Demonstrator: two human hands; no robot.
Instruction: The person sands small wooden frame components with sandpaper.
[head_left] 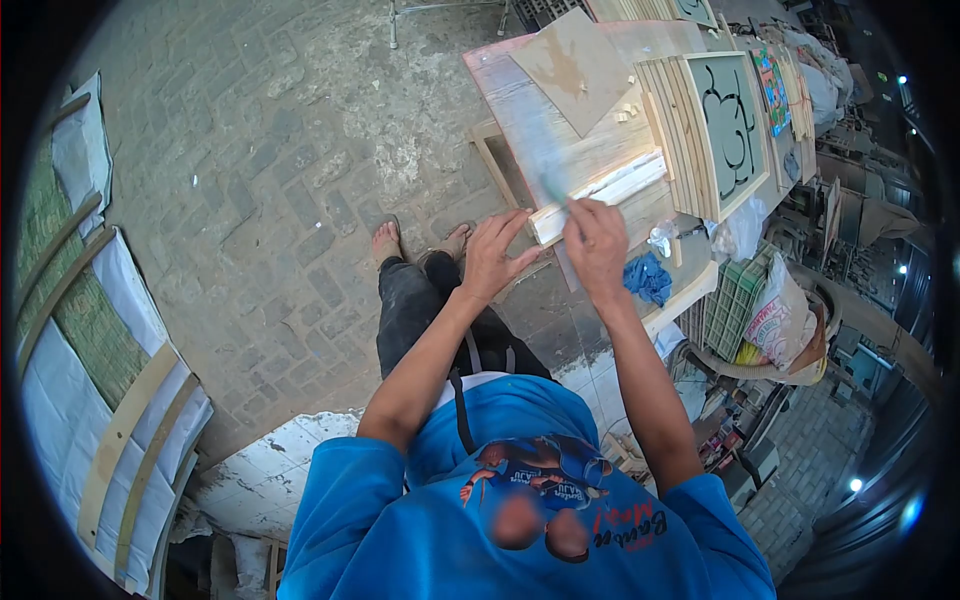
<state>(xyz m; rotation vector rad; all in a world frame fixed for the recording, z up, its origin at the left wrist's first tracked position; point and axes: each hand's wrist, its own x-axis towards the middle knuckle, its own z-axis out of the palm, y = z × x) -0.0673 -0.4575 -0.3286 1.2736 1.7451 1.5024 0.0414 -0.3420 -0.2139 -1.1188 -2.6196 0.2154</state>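
Observation:
A pale wooden strip (pixel 605 192) with white on its upper face lies on the wooden work board (pixel 625 55). At its near end, my left hand (pixel 495 252) rests with fingers and thumb spread against the wood. Just to the right, my right hand (pixel 596 240) is closed in a pinch over the strip; a thin bluish tool, blurred by motion, sticks out beyond its fingers, and its type cannot be made out. A thin brown sheet (pixel 570 70) lies farther back on the board. Small wood blocks (pixel 628 113) sit beside that sheet.
Stacked wooden frames with a green panel (pixel 735 130) stand at the right. A crumpled blue cloth (pixel 647 278) lies near my right wrist, beside a clear plastic bag (pixel 740 230). Below the table edge is a green crate (pixel 725 300). Paving (pixel 250 200) covers the floor on the left.

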